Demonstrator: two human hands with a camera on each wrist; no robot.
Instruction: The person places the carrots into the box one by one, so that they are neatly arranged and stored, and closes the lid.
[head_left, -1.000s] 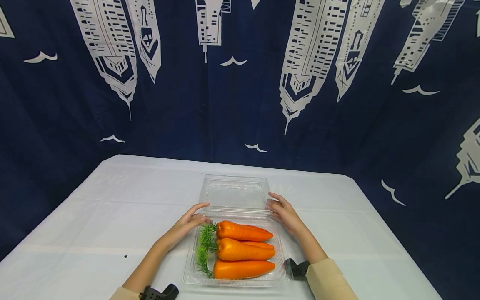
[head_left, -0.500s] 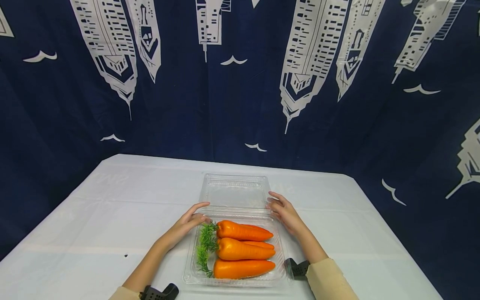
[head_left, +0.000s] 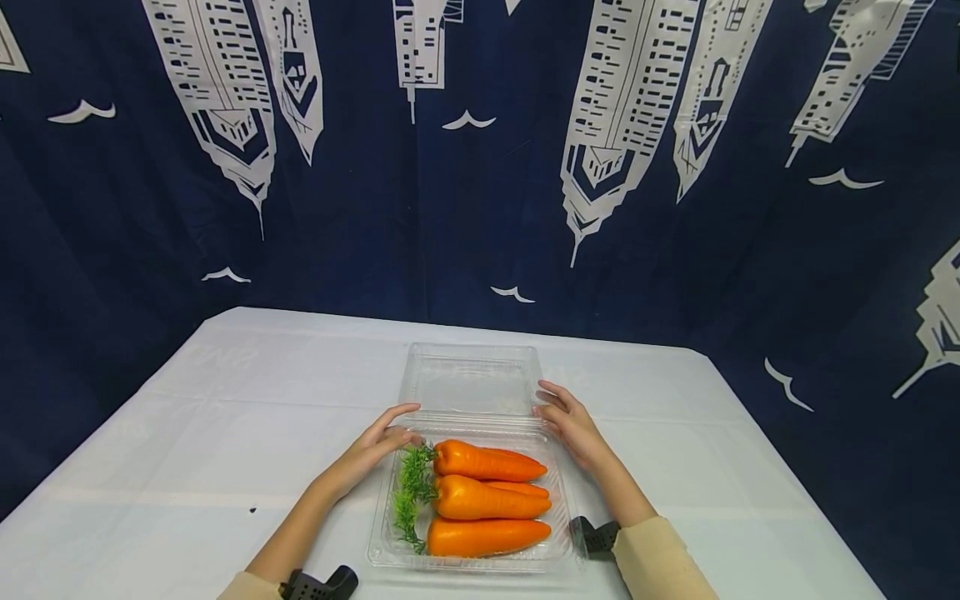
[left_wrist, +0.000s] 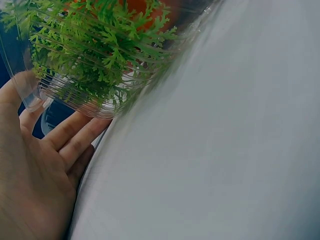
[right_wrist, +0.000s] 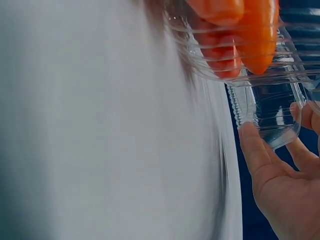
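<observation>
A clear hinged plastic container (head_left: 470, 567) lies open on the table, and several orange carrots (head_left: 491, 498) with green leaves (head_left: 411, 492) fill its base. Its transparent lid (head_left: 471, 385) extends away behind the hinge. My left hand (head_left: 367, 450) holds the base's far left corner, the thumb over the rim and the fingers (left_wrist: 80, 135) against the outer wall. On the other side, my right hand (head_left: 573, 425) pinches the lid's right edge near the hinge; the right wrist view shows thumb and fingers (right_wrist: 255, 145) about the clear plastic.
A white cloth covers the table (head_left: 187, 433). Behind it hangs a dark blue curtain (head_left: 480, 208) with white building prints. A small dark speck (head_left: 252, 510) lies left of the left forearm. Black devices (head_left: 318, 583) sit on both wrists.
The lid's far edge has risen slightly in the head view. Both hands stay almost in place, the right fingers shifting up a little. The carrots and base have not moved.
</observation>
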